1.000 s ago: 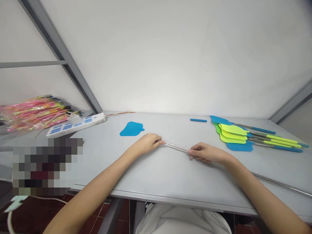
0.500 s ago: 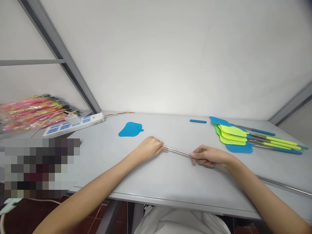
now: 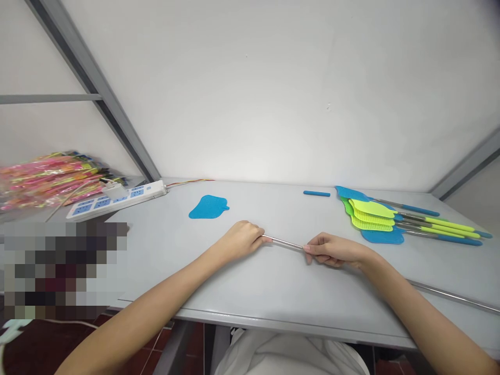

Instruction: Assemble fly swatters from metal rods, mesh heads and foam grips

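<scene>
A thin metal rod (image 3: 284, 242) stretches between my two hands, just above the grey table. My left hand (image 3: 242, 239) is closed round its left end, with the fingers curled and their tips hidden. At the right end, my right hand (image 3: 334, 250) pinches the rod between thumb and fingers. Beyond my left hand a blue flyswatter head (image 3: 209, 207) lies flat by itself. A short blue handle sleeve (image 3: 316, 194) rests near the wall. Right of it are several stacked blue, green and yellow flyswatters (image 3: 373, 208) with metal shafts.
Another metal rod (image 3: 453, 295) lies at the right, partly behind my right forearm. At the left are a white power strip (image 3: 117, 200) with a plug in it and a heap of plastic-wrapped colourful things (image 3: 50, 179). The wall (image 3: 250, 104) bounds the table's back.
My left hand has shifted very slightly to the right along with a small view shift, and the visible stretch of rod is a little shorter. Both hands keep their hold.
</scene>
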A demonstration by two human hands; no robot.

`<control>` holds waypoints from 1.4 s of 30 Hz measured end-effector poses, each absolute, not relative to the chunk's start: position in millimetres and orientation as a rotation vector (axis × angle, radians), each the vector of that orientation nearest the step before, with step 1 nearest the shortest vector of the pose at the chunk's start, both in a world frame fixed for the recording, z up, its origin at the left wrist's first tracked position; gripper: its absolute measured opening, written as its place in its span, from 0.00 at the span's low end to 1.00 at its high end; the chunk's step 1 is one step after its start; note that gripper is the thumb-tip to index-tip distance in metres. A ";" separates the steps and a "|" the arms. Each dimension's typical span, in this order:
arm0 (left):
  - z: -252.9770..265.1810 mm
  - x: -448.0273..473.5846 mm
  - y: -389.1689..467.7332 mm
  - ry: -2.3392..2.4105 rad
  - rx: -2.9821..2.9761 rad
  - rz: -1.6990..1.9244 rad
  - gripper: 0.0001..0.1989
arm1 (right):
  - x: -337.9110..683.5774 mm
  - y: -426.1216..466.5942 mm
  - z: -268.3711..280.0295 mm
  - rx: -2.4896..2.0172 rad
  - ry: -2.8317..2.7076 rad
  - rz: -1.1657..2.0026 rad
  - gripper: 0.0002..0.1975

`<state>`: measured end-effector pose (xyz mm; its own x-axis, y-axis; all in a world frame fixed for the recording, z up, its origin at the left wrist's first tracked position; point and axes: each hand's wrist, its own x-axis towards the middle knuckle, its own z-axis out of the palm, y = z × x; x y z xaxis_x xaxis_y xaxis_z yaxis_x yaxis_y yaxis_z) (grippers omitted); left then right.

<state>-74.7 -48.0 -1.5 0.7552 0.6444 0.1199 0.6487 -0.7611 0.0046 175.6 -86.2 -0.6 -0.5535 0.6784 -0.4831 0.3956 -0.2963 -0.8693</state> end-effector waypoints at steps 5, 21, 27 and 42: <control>-3.3 -76.3 -41.9 -1.161 -2.979 -0.214 0.24 | 173.8 -86.1 -0.2 -1.413 -1.743 1.856 0.20; 3.6 -76.5 -41.4 -1.324 -3.118 -0.294 0.24 | 171.1 -86.1 0.1 -1.435 -1.729 1.857 0.21; 5.7 -77.5 -40.5 -1.334 -3.167 -0.284 0.23 | 171.1 -86.1 -0.1 -1.430 -1.739 1.857 0.21; 18.6 -91.7 -29.5 -1.284 -3.265 -0.291 0.17 | 169.5 -85.6 2.2 -1.392 -1.748 1.862 0.22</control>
